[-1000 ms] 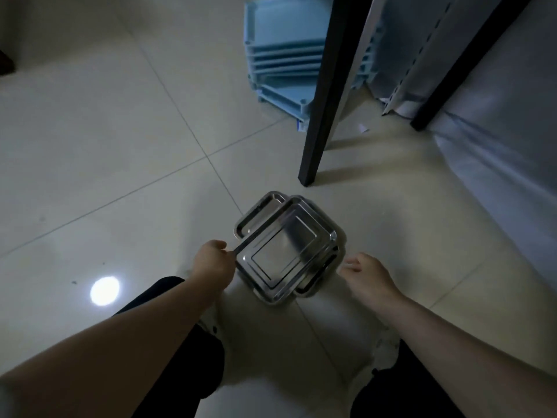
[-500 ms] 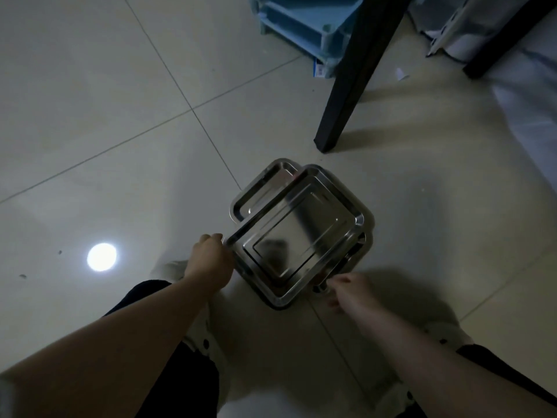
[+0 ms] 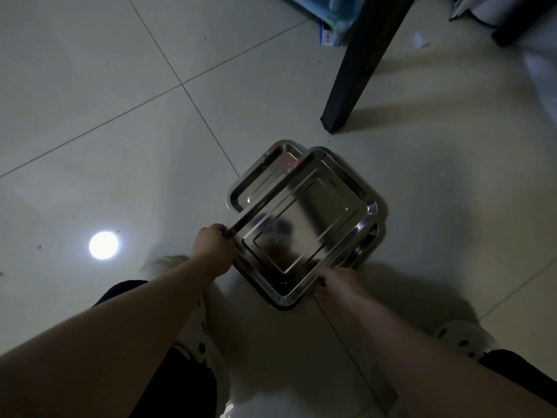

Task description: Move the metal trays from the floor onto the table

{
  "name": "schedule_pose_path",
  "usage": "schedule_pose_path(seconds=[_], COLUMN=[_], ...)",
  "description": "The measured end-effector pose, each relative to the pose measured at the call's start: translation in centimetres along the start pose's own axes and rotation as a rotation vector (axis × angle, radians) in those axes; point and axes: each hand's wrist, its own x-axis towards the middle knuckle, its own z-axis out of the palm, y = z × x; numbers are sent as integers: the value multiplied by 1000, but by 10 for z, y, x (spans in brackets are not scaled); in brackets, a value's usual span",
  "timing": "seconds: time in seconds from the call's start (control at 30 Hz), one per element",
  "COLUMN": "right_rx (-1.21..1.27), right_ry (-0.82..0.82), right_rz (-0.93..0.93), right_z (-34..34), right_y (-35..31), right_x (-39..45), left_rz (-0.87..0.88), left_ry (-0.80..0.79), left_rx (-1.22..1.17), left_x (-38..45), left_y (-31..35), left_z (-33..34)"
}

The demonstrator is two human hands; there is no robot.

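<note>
Both hands, left hand (image 3: pixel 214 248) and right hand (image 3: pixel 340 283), grip the top tray (image 3: pixel 304 224) (stacked, floor-level).

Floor (image 3: pixel 90 86): large pale glossy tiles with thin dark grout lines.
Light: dim room; one round bright reflection (image 3: pixel 103 245) on the tiles at left.
Furniture: black counter leg (image 3: pixel 358 70) standing on the floor, upper right.

Square polished steel trays (image 3: pixel 304 218) stacked near the middle look mirror-smooth, reflecting dimly; the pale glazed floor tiles (image 3: pixel 90 101) are glossy, throwing back a lamp; the far black table leg (image 3: pixel 352 76) appears matt
</note>
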Motion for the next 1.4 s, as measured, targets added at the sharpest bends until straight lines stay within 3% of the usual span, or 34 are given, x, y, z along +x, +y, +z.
schedule_pose_path(seconds=[0.5, 0.7, 0.87, 1.07, 1.4], right_rx=[122, 139, 123, 191, 162], right_ry=[17, 91, 81, 48, 90], right_rz=[-17, -32, -41, -86, -364], right_z=[-4, -7, -13, -34, -90], right_y=[6, 6, -6, -25, -60], right_x=[-1, -3, -11, -48, -162], left_rz=[-78, -90, -87, -50, 73], left_ry=[35, 92, 20, -12, 115], left_rx=[-39, 144, -42, -96, -455], left_x=[-2, -6, -18, -48, -165], left_y=[9, 14, 29, 58, 128], left_z=[1, -2, -4, -23, -102])
